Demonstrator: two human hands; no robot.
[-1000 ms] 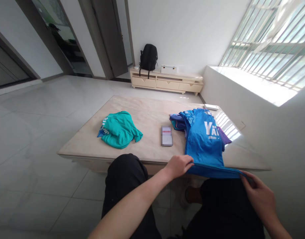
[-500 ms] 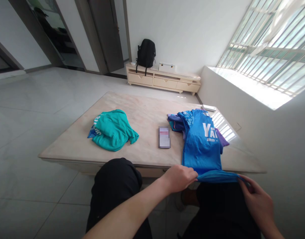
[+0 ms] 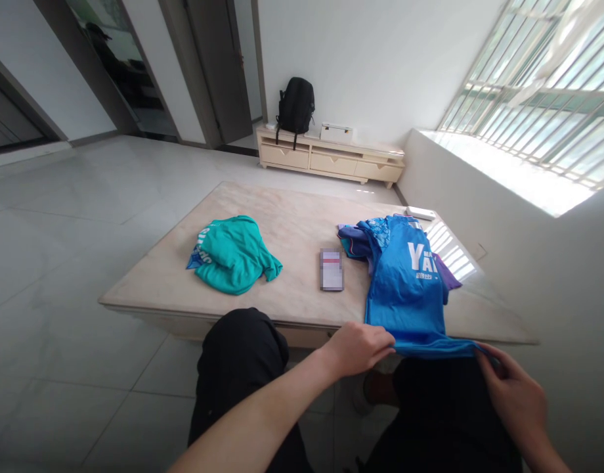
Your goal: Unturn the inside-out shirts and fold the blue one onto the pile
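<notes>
Step in hand: you are drawing the blue jersey (image 3: pixel 405 289) toward you over the near edge of the surface (image 3: pixel 292 223), its hem stretched between your two hands, as I judge it.
Left hand: your left hand (image 3: pixel 358 345) is closed on the hem's left end, just off the near edge.
Right hand: your right hand (image 3: pixel 513 401) pinches the hem's right end, lower and nearer your lap.
Jersey's place: it lies along the right part of the surface, white lettering up, its far end over a purple garment (image 3: pixel 354 240) and its hem hanging past the near edge.
Next move calls for: an even pull from both hands, so the cloth comes off flat and does not drag the purple garment with it.
Other things: a phone (image 3: pixel 331 269) lies just left of the jersey; a crumpled teal shirt (image 3: pixel 233 256) sits toward the left edge; a small white object (image 3: pixel 420 212) rests at the far right corner.
Change from earlier: your grip is the same as half a second ago, with the hem barely shifted.
</notes>
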